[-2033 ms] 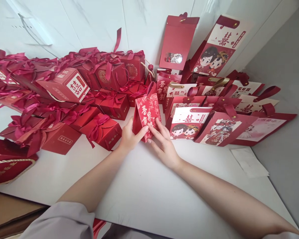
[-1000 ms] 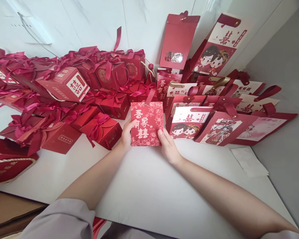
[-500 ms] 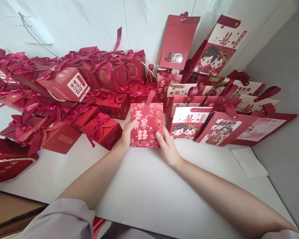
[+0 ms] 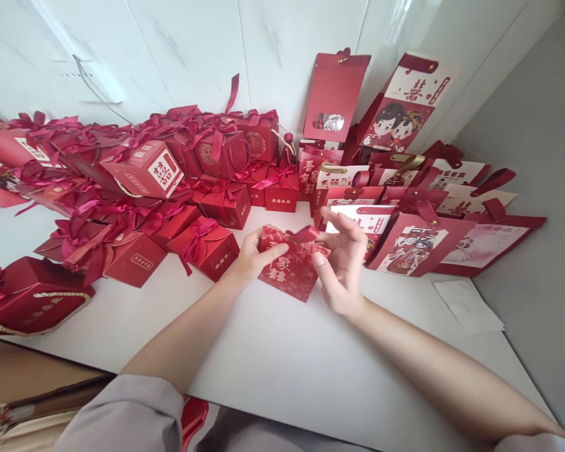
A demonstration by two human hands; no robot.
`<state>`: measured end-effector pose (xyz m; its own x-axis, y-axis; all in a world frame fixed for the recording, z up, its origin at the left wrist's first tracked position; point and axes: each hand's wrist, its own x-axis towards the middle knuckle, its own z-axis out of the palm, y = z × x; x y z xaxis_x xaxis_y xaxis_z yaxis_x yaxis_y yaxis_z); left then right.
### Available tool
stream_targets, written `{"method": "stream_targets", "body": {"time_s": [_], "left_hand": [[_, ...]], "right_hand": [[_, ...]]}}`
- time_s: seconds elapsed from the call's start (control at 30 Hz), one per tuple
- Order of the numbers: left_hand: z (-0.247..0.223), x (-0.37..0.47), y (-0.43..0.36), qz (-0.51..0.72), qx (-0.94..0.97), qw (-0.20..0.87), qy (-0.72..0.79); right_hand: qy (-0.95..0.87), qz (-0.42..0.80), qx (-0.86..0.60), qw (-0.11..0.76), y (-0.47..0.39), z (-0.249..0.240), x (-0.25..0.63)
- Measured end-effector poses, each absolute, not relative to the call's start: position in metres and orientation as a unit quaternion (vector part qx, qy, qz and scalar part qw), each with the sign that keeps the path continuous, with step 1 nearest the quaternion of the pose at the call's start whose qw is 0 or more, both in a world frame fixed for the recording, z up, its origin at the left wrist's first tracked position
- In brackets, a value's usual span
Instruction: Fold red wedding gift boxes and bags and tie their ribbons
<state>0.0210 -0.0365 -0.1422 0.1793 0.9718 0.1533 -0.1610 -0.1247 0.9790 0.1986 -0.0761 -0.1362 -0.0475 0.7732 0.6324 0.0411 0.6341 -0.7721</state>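
Note:
A red paper gift box (image 4: 294, 276) with white characters, a floral print and a dark red ribbon (image 4: 306, 234) at its top is held tilted above the white table. My left hand (image 4: 257, 254) grips its left side, thumb across the printed front and fingers behind. At the upper right corner, my right hand (image 4: 341, 260) has its thumb and index finger on the box near the ribbon, while its other fingers are raised and curled loosely. Just behind my right hand stands a white and red gift box (image 4: 379, 220) with a cartoon couple, partly covered by my fingers.
Many red ribbon-tied boxes (image 4: 211, 251) are heaped on the left and back of the table (image 4: 273, 364). Upright gift boxes (image 4: 412, 245) stand in rows at the right, by the grey wall (image 4: 537, 157). White paper (image 4: 468, 304) lies near the right edge.
The gift box has tilted, with its top turned toward me and its ribbon folded to the right. My right hand has shifted up to the top corner and lifted its fingers. The view has turned slightly.

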Motion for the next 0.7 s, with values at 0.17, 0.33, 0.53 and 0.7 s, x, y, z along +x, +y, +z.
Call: {"method": "stream_targets", "body": {"time_s": [0.17,0.33,0.53,0.7], "left_hand": [[-0.133,0.026,-0.046,0.483,0.625,0.489,0.369],[-0.129,0.036,-0.053,0.459,0.629,0.507,0.370],[-0.132,0.035,-0.054,0.447,0.610,0.535,0.378],[-0.134,0.036,-0.053,0.446,0.619,0.534,0.364]], "right_hand": [[-0.784,0.250,-0.248,0.511,-0.068,-0.102,0.225],[-0.896,0.143,-0.203,0.367,-0.068,-0.067,0.253],[-0.911,0.105,-0.301,0.261,-0.080,-0.045,0.278],[-0.906,0.123,-0.322,0.244,-0.080,-0.038,0.288]]}}
